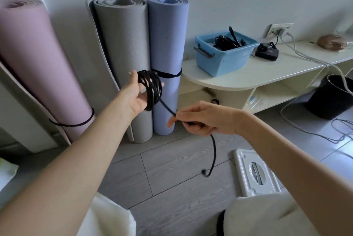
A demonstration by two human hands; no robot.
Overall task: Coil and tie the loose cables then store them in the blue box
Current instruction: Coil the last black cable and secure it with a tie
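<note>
Standing out flat-fingered, the left hand (138, 95) wears the cable (151, 90) in loops while the right hand (198, 119) pinches its tail, the box (223, 58) waiting on the shelf (267, 75), and any slack could slide those loops off.

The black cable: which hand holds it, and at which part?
Both. The black cable is coiled around the open left hand; the right hand pinches its free length, near the loose end hanging below.

L hand (138, 95) open, palm up w/ fingers straight; R hand (198, 119) pinching, both arms extended.
</note>
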